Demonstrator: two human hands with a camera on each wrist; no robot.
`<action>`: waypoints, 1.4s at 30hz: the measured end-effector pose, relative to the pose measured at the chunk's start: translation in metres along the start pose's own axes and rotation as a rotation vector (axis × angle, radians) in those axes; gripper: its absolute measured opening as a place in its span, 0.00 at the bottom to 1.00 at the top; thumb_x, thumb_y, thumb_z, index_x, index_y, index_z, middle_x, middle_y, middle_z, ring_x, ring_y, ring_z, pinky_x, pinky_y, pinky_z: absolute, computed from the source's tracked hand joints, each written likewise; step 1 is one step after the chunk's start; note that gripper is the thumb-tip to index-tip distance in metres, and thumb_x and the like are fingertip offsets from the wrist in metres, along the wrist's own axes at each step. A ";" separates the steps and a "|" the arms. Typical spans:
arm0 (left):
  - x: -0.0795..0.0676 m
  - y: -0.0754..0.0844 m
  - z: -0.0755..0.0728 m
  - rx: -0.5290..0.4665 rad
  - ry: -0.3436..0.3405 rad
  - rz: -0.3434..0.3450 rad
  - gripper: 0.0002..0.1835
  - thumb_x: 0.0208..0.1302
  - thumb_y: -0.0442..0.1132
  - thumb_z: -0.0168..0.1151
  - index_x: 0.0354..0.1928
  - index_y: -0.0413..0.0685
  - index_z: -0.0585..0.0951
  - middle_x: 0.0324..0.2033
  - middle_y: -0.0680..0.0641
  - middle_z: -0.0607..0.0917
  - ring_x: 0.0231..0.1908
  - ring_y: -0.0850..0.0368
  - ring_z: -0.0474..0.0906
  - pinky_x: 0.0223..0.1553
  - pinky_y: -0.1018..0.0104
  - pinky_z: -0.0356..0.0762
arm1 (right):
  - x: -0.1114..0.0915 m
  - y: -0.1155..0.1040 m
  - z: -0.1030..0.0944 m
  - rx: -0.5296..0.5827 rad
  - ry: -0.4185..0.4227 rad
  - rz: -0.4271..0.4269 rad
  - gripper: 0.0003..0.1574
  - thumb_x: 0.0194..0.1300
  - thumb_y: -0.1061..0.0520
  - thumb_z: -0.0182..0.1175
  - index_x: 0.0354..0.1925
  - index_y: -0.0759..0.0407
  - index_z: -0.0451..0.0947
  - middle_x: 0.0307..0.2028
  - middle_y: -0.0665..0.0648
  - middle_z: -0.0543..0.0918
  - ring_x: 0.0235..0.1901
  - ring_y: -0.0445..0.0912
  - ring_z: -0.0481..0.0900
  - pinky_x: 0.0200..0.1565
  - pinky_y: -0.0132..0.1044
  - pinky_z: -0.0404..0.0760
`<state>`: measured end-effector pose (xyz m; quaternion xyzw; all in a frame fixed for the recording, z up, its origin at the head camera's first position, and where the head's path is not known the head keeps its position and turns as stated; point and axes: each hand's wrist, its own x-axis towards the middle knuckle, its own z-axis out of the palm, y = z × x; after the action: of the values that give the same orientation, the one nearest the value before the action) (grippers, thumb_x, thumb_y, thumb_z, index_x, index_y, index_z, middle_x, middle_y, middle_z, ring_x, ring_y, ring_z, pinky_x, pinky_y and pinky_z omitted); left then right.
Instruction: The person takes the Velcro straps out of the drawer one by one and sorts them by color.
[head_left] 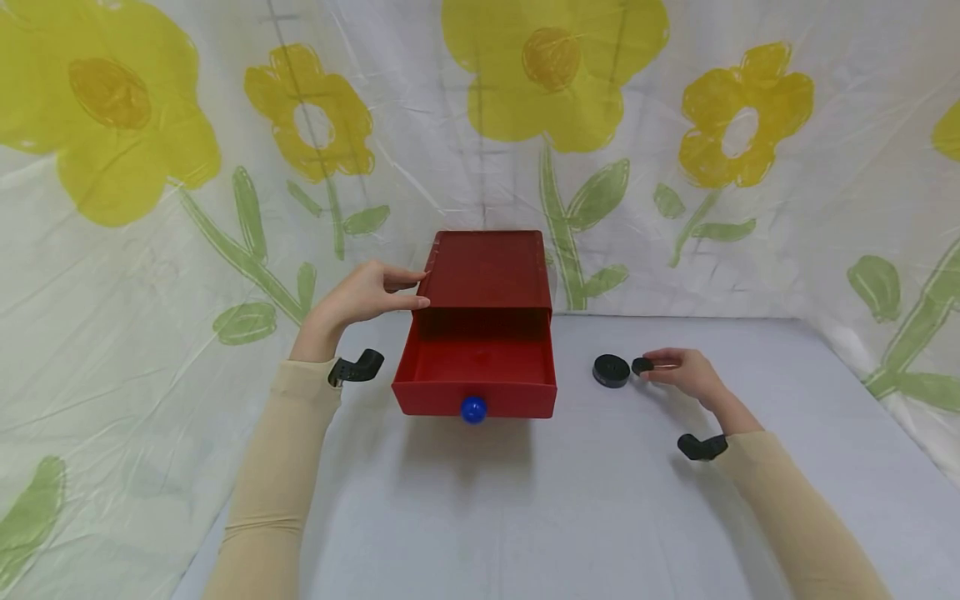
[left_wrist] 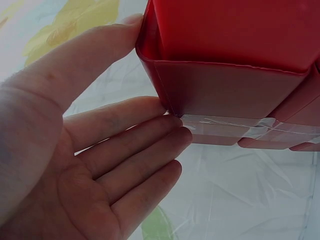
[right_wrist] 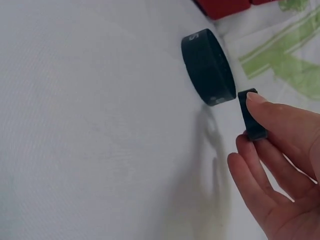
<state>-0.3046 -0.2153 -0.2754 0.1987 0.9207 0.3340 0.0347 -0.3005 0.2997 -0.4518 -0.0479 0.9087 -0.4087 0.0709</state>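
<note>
A red drawer box (head_left: 487,271) stands in the middle, its drawer (head_left: 480,400) pulled out with nothing visible inside. The drawer front has a round blue knob (head_left: 473,410). At the box's left side is my left hand (head_left: 367,292); its thumb and straight fingers touch the edge in the left wrist view. Off to the right, my right hand (head_left: 690,372) pinches a small black disc (right_wrist: 253,117) between thumb and fingers. Close beside that disc is a larger black disc (head_left: 611,371), with white letters on its side (right_wrist: 205,65).
A pale cloth (head_left: 480,517) covers the table. Behind it hangs a white sheet (head_left: 420,183) printed with yellow flowers. Each wrist carries a black camera mount, one on the left (head_left: 358,367) and one on the right (head_left: 702,447). Clear tape (left_wrist: 225,125) runs across the box.
</note>
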 end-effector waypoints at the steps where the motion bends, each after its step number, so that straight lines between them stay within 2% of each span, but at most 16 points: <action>1: 0.000 0.000 0.000 0.002 0.000 -0.002 0.34 0.53 0.56 0.69 0.61 0.52 0.77 0.56 0.46 0.80 0.59 0.48 0.74 0.56 0.51 0.75 | 0.000 0.002 0.001 0.001 -0.003 0.006 0.37 0.59 0.47 0.66 0.61 0.64 0.72 0.57 0.69 0.76 0.56 0.60 0.75 0.52 0.46 0.78; 6: -0.001 0.001 0.000 0.009 0.000 -0.003 0.33 0.54 0.56 0.69 0.61 0.52 0.76 0.56 0.46 0.80 0.58 0.50 0.75 0.55 0.51 0.75 | 0.002 0.006 0.003 0.021 0.012 0.008 0.37 0.58 0.48 0.67 0.60 0.66 0.72 0.56 0.70 0.77 0.53 0.58 0.78 0.40 0.31 0.80; 12: -0.001 0.001 0.000 0.004 0.002 0.001 0.33 0.54 0.55 0.69 0.61 0.51 0.76 0.56 0.46 0.80 0.57 0.51 0.75 0.55 0.51 0.75 | 0.003 0.008 0.007 0.017 0.054 0.002 0.36 0.57 0.49 0.68 0.59 0.67 0.73 0.55 0.70 0.77 0.55 0.61 0.76 0.38 0.25 0.77; 15: 0.000 0.001 0.000 0.007 0.004 0.000 0.33 0.54 0.56 0.69 0.61 0.52 0.77 0.56 0.46 0.81 0.57 0.51 0.76 0.55 0.51 0.75 | 0.004 0.010 0.009 -0.006 0.064 0.008 0.36 0.57 0.49 0.68 0.59 0.66 0.73 0.55 0.70 0.78 0.56 0.61 0.75 0.41 0.28 0.77; 23: 0.000 0.000 0.000 0.019 0.011 0.004 0.33 0.54 0.56 0.69 0.61 0.53 0.77 0.55 0.46 0.81 0.57 0.51 0.76 0.54 0.51 0.76 | 0.006 0.011 0.015 -0.060 0.069 0.021 0.34 0.58 0.49 0.68 0.59 0.64 0.74 0.54 0.69 0.78 0.55 0.61 0.76 0.51 0.48 0.77; 42: -0.001 0.001 0.000 0.009 0.007 -0.012 0.33 0.54 0.56 0.69 0.61 0.53 0.76 0.56 0.46 0.80 0.57 0.50 0.76 0.55 0.51 0.75 | 0.008 0.009 0.016 -0.073 0.036 -0.001 0.32 0.58 0.53 0.67 0.58 0.65 0.74 0.54 0.69 0.78 0.54 0.61 0.76 0.52 0.51 0.76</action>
<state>-0.3037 -0.2147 -0.2745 0.1924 0.9235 0.3302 0.0326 -0.3055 0.2924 -0.4696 -0.0434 0.9241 -0.3759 0.0527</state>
